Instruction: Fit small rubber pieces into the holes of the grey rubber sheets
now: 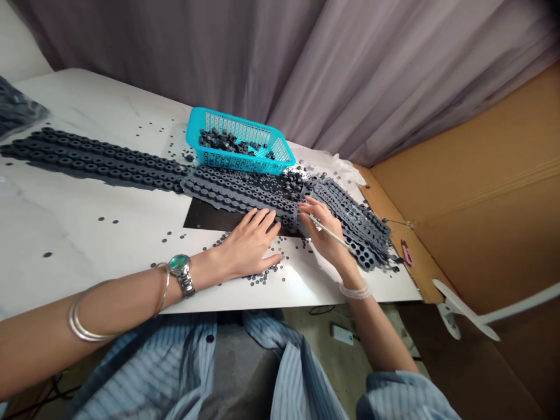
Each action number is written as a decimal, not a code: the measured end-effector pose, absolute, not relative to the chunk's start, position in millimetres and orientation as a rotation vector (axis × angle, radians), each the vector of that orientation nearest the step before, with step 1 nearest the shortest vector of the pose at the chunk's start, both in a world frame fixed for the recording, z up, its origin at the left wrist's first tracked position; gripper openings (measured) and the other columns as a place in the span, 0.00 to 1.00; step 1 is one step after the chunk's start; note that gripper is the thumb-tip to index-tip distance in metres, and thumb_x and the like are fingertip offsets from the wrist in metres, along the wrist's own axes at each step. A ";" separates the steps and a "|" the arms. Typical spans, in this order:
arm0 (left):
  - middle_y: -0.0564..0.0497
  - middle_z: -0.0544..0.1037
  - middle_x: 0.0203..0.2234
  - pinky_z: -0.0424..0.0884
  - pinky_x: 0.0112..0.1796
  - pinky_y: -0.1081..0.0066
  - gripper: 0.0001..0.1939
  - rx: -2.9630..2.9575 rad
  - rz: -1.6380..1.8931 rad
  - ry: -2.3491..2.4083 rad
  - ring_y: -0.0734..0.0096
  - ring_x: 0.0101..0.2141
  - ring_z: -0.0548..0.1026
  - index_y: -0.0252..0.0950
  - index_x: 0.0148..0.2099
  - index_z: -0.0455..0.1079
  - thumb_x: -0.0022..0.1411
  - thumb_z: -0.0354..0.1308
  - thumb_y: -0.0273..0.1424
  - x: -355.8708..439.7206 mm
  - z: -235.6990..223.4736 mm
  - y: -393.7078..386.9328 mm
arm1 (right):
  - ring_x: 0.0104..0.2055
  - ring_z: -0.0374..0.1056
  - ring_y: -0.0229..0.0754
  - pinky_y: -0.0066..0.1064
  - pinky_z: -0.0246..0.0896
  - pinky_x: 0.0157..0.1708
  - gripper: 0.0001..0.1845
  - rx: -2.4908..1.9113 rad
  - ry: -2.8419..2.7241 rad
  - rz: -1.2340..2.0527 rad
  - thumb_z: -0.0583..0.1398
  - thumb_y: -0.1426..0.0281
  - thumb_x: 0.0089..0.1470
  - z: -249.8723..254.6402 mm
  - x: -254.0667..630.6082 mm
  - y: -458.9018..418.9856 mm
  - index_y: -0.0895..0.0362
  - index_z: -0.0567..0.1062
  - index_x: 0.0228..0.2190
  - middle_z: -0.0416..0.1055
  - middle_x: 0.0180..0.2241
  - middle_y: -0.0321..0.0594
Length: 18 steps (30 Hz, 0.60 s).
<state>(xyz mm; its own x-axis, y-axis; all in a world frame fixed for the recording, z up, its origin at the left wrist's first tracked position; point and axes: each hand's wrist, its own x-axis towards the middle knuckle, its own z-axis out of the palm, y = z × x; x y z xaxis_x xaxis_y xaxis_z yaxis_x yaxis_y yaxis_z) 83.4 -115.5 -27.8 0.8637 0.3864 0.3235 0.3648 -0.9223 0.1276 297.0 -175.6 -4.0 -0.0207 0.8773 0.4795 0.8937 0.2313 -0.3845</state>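
My left hand (249,242) lies with its fingers spread on the near edge of a dark grey moulded rubber strip (238,189), which has rows of raised round holes. My right hand (324,230) is closed round a thin white stick-like tool (331,234). Its tip points at the right end of that strip, close to the left fingertips; whether it touches is too small to tell. Beneath the strip is a black mat (207,216). Beside my right hand, more perforated rubber strips (350,213) lie piled up.
Behind the strip stands a turquoise basket (240,158) holding small black rubber pieces. Another long strip (105,160) stretches left. Small black discs (258,277) are scattered over the white table (131,245). A pink cutter-like object (406,253) lies on cardboard (472,175) at the right.
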 end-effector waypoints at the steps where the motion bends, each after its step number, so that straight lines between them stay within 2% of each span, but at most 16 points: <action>1: 0.29 0.60 0.62 0.51 0.61 0.50 0.34 2.973 0.536 0.613 0.43 0.63 0.55 0.25 0.62 0.62 0.65 0.50 0.48 83.2 -28.2 -115.7 | 0.62 0.62 0.48 0.48 0.63 0.56 0.08 -1.602 -1.914 0.011 0.53 0.64 0.64 -3.5 293.7 -172.3 0.50 0.72 0.40 0.75 0.48 0.44; 9: 0.33 0.60 0.63 0.48 0.62 0.48 0.33 2.951 0.490 0.615 0.46 0.64 0.54 0.30 0.63 0.62 0.65 0.49 0.49 83.0 -33.8 -115.2 | 0.59 0.64 0.46 0.47 0.62 0.56 0.09 -1.605 -2.018 0.094 0.53 0.67 0.64 -20.4 282.1 -166.5 0.53 0.72 0.41 0.72 0.51 0.46; 18: 0.31 0.58 0.64 0.48 0.62 0.48 0.35 2.968 0.456 0.617 0.44 0.65 0.54 0.29 0.63 0.61 0.65 0.48 0.50 84.0 -34.7 -114.3 | 0.60 0.63 0.47 0.47 0.62 0.56 0.08 -1.602 -2.053 0.054 0.53 0.67 0.64 -20.9 281.6 -169.6 0.53 0.71 0.41 0.70 0.54 0.48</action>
<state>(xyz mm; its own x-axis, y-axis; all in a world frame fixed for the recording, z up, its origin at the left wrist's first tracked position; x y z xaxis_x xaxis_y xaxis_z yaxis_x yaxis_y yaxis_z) 84.0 -114.3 -34.7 0.8750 0.4002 0.2726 0.3777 -0.9163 0.1330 281.6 -169.6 -20.9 -0.1555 0.9120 0.3795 0.8909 0.2954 -0.3449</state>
